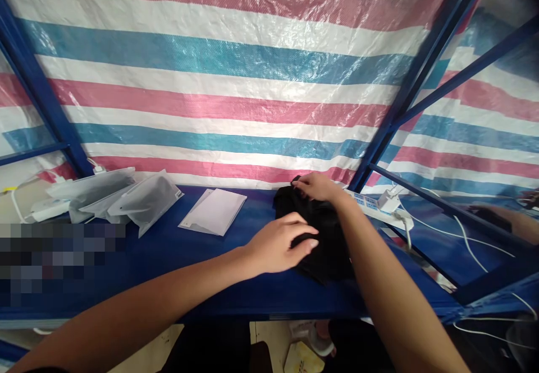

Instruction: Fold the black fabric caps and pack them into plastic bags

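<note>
A black cloth item (326,249) lies bunched on the blue shelf (164,266), right of the middle. My right hand (315,186) pinches its far edge, fingers closed on the dark fabric. Over the near left part of the cloth is my left hand (284,244), with thumb and fingers apart and nothing held between them. Left of the hands, white papers or flat packets (214,211) rest on the shelf.
Translucent plastic bags (147,199) lie at the left, near a white plug strip. Another power strip (374,207) with plugs and white cables sits at the right, by the blue frame post (379,137). Striped sheeting (227,109) hangs behind.
</note>
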A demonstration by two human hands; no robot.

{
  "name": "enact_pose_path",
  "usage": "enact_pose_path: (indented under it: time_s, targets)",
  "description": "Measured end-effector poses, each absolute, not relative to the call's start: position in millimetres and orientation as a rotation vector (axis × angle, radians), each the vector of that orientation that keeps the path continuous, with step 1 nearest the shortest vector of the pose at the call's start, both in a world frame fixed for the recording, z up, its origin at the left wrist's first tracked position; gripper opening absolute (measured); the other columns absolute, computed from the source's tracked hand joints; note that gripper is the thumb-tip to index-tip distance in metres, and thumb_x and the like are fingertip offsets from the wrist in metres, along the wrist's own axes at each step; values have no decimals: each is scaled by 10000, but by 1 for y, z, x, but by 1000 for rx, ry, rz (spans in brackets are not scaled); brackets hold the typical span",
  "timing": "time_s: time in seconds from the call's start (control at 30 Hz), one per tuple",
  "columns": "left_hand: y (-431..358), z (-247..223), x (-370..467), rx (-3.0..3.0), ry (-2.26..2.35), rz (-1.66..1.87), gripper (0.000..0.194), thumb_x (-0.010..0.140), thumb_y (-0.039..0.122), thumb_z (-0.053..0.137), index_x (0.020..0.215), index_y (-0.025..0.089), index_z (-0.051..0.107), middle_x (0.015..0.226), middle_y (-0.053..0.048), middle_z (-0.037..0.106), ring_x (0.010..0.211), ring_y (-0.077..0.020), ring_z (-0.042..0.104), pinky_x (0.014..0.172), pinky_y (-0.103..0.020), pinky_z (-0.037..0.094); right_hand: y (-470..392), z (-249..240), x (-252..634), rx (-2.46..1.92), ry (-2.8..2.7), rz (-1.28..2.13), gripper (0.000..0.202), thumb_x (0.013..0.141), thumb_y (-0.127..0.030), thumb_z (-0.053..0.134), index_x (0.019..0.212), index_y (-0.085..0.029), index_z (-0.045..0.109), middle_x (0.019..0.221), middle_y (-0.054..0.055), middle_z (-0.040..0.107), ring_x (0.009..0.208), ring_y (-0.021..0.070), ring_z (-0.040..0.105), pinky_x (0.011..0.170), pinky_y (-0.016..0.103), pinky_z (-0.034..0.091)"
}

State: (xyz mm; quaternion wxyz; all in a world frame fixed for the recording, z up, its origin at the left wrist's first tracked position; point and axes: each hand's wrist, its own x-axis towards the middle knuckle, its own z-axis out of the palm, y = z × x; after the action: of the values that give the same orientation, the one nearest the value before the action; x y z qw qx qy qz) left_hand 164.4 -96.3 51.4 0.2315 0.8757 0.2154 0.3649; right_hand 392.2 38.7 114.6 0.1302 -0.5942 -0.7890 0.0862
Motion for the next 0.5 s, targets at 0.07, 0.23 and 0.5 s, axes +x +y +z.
enact_pose_path:
  time_s: [0.07, 0.23, 0.5]
  targets:
    - [-106, 60, 196, 2421, 509, 892, 454, 1126, 420, 548, 1500, 197, 674, 1471, -135, 668, 1326, -271, 688, 1179, -388, 518, 38, 138, 429, -1948, -2189, 324, 472, 1149, -478, 485, 1172, -159, 831, 942, 138, 832, 772, 227, 785, 720, 301, 568]
    - [-126, 61, 239, 2569, 232, 602, 877, 1115, 601, 533, 1794, 187, 161, 1730, -171, 451, 1593, -324, 460, 1286, -481, 432, 21, 171, 492, -2417, -2102, 61, 328, 1062, -356, 687, 1058, -80, 864, 1027, 294, 804, 804, 274, 782, 762, 379, 554]
    - [-97, 25, 202, 2834, 536, 474, 844, 1083, 737, 485, 1699, 161, 437, 1762, -191, 409, 1649, -460, 311, 1312, -725, 271, 32, 150, 426, -2123, -2517, -6, 349, 1055, -419, 663, 1230, -176, 843, 1316, 189, 796, 1210, 366, 760, 1012, 430, 577]
